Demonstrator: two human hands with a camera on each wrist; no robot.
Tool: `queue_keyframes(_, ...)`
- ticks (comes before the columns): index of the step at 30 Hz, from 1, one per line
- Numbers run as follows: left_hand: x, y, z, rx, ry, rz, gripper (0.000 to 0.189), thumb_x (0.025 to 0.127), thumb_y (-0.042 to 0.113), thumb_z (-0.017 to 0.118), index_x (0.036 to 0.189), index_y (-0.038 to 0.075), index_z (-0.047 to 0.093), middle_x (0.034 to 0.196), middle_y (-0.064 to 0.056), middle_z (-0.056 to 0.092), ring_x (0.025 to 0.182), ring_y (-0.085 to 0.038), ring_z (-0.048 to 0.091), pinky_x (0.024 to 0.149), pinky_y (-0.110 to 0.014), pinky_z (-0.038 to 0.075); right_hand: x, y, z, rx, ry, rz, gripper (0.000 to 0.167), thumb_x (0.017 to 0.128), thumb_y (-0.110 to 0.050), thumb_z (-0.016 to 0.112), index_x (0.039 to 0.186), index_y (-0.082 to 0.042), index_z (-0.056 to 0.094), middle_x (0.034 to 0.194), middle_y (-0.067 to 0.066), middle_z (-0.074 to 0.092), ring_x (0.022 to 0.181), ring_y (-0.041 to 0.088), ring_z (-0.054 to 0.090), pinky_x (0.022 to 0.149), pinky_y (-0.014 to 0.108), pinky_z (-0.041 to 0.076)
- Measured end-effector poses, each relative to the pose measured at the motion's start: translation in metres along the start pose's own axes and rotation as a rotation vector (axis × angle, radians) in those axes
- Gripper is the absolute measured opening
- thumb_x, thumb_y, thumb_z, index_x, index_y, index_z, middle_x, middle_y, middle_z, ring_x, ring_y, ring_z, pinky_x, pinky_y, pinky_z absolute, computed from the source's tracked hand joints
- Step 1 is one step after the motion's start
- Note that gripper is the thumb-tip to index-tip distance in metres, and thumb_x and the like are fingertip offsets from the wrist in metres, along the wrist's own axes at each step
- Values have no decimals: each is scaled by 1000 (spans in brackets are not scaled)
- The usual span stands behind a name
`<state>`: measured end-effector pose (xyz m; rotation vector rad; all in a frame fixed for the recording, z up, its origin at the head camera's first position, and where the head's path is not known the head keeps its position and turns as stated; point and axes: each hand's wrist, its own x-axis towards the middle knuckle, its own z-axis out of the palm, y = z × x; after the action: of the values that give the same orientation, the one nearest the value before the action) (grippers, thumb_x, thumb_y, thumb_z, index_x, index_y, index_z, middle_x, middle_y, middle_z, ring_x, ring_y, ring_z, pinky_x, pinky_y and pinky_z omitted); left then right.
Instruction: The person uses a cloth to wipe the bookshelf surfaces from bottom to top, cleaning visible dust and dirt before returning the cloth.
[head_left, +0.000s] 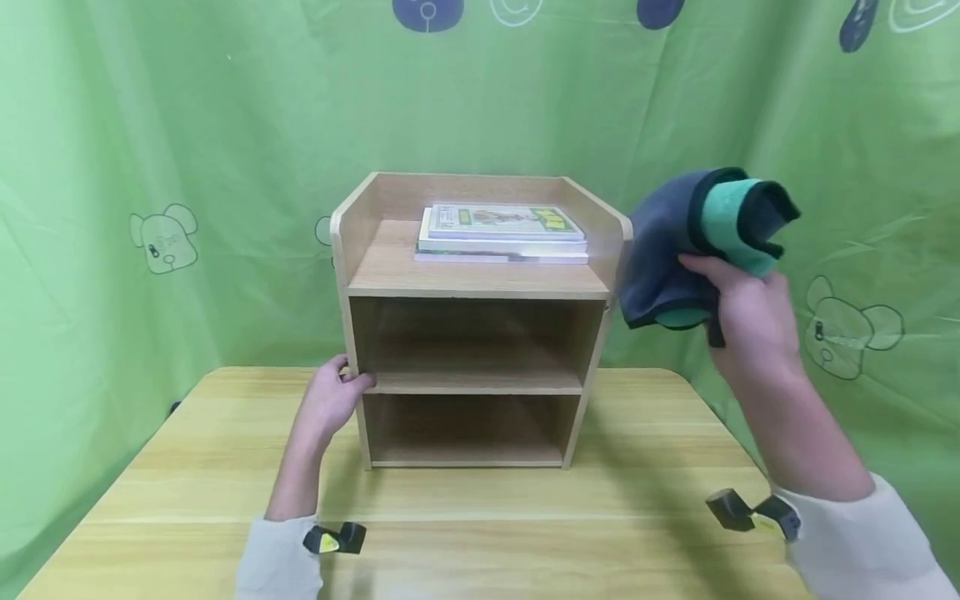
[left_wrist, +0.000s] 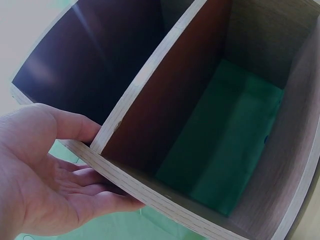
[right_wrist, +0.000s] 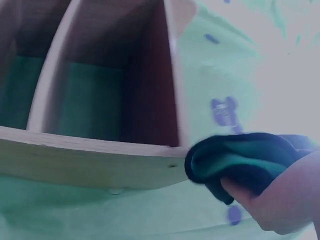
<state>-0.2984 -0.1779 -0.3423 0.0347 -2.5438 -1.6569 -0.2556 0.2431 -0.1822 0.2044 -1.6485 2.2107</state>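
Observation:
A small wooden shelf unit (head_left: 477, 389) stands on the table, its open front facing me. My left hand (head_left: 335, 398) grips the edge of its left side panel at the middle board, thumb in front and fingers along the outer face, as the left wrist view shows. In my right hand (head_left: 757, 321) is a folded cleaning cloth (head_left: 667, 246), dark blue-grey and green with black edging. It is held up by the unit's upper right side. The right wrist view shows the cloth (right_wrist: 240, 157) bunched close to the side panel (right_wrist: 100, 162).
A short stack of books (head_left: 502, 235) lies on the unit's top board, between raised side and back walls. Below are two open compartments. The wooden table (head_left: 480, 533) extends on both sides. Green curtains (head_left: 247, 125) with cartoon bears hang behind and at the sides.

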Motion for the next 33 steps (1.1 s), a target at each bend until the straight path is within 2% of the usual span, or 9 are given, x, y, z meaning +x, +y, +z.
queue_keyframes(5,-1,1,-2,-4,6,3,62,96,22,59,150,-2,40,152,-28,45,142,-45,43,117,-59,34,-20,0,8,-17,-186,-29,43,91,1,71,131,-10,60,121,1,71,100,16,73,85,26,60)
queue_keyframes(7,-1,1,-2,-1,9,5,61,97,22,59,150,-2,41,152,-28,46,142,-45,43,117,-59,34,-28,9,13,-226,-281,3,43,94,-8,70,135,-10,57,117,-1,73,97,15,74,85,26,59)
queue_keyframes(9,-2,2,-2,4,10,6,60,97,22,60,149,-2,42,151,-27,47,141,-45,44,117,-59,35,-36,26,19,-470,-367,40,42,96,-18,69,134,-8,57,104,1,75,74,14,71,67,28,59)
queue_keyframes(11,-1,1,-2,7,7,6,60,97,22,60,149,-2,42,150,-27,48,141,-45,45,116,-59,35,-45,53,27,-685,-459,81,38,96,-27,69,126,-6,61,97,1,74,70,12,66,64,28,56)
queue_keyframes(15,-2,0,-2,0,4,10,60,97,22,59,148,-2,42,150,-28,49,141,-45,45,116,-59,35,-62,122,41,-845,-648,82,17,91,-16,68,106,-7,70,92,6,73,73,15,64,66,33,55)
queue_keyframes(17,-1,-1,-1,-2,4,11,61,97,23,59,149,-2,41,150,-27,48,141,-45,44,117,-58,35,-72,154,45,-895,-715,26,16,86,-7,69,100,-12,73,92,3,75,77,14,66,69,33,56)
queue_keyframes(20,-1,-2,-1,2,5,11,62,96,23,59,150,-3,40,151,-27,47,142,-44,43,117,-58,35,-91,192,49,-1019,-755,-86,40,75,5,66,109,-15,74,96,4,76,76,16,68,67,33,58)
queue_keyframes(26,-2,-1,1,11,10,7,62,96,23,60,149,-2,41,151,-26,48,141,-44,44,117,-58,34,-126,234,60,-1310,-837,-312,71,64,9,63,133,-9,64,124,12,69,114,35,67,94,49,57)
queue_keyframes(33,-2,-1,1,6,13,9,62,96,22,60,149,-2,41,150,-27,48,142,-44,44,117,-58,34,-146,247,70,-1500,-1071,-75,78,84,-8,71,155,-19,40,150,19,50,137,45,48,111,55,43)
